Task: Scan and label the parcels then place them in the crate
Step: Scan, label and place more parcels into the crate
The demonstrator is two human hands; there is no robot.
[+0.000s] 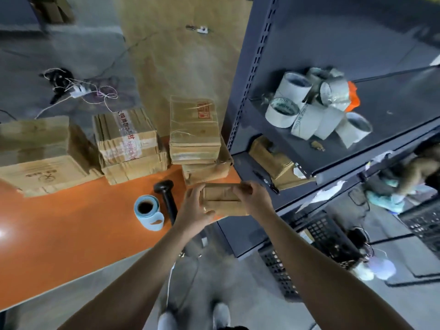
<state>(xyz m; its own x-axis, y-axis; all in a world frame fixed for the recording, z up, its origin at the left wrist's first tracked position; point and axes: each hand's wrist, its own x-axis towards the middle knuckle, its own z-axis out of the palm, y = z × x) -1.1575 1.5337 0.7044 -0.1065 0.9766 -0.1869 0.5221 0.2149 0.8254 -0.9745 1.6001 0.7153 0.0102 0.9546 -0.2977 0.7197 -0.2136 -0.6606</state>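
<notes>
A small brown cardboard parcel [222, 197] sits at the right end of the orange table [71, 234], held between both hands. My left hand [195, 208] grips its left side, thumb underneath at the front. My right hand [256, 196] curls over its right end. Just left of it a black handheld scanner [167, 198] lies on the table, and beside that stands a blue roll of labels [148, 211]. Several more brown parcels [194, 129] are stacked behind. A black perforated crate [316, 248] stands on the floor under the shelving to the right.
A dark metal shelf unit [297, 148] rises close on the right, holding rolls of tape [316, 108] and a cardboard box [271, 158]. A power strip with tangled cables [78, 91] lies on the floor beyond the table. My feet [195, 315] show below.
</notes>
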